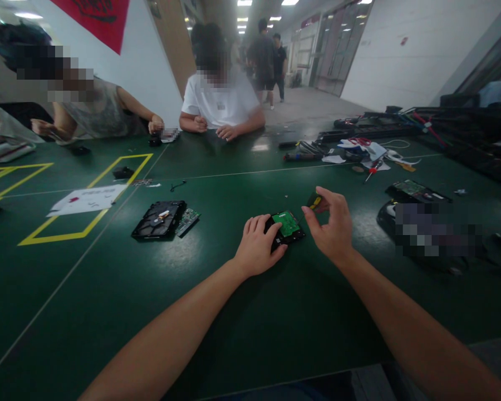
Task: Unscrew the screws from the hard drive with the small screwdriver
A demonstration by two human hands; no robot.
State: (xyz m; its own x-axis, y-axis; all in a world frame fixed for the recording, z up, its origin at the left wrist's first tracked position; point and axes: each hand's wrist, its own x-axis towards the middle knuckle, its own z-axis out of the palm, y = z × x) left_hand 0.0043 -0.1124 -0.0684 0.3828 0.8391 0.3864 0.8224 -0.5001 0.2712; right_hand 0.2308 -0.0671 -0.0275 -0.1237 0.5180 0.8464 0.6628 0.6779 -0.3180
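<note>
Left hand (256, 245) is down on the small black hard drive (287, 227) with its green circuit board face up. The fingers curl over its left edge and the thumb sits against the near side, clamping it flat on the dark green table (234, 312), dead centre and just ahead of the person. Right hand (332, 225) hovers just beside the drive's right corner, thumb and fingers pinched shut round a short yellow-and-black screwdriver (314, 201). The tip is too small to make out, so I cannot tell if it touches the board.

Off to the left, well apart, lies 1 more black drive casing (159, 219), a loose green circuit board (187, 221) touching its right side. Beyond that, a white paper sheet (87, 199) lies across a yellow taped rectangle (83, 227). On the far side, 2 seated people rest their forearms on the surface. Right of centre, a red-handled screwdriver (373, 169) lies among scattered tools.
</note>
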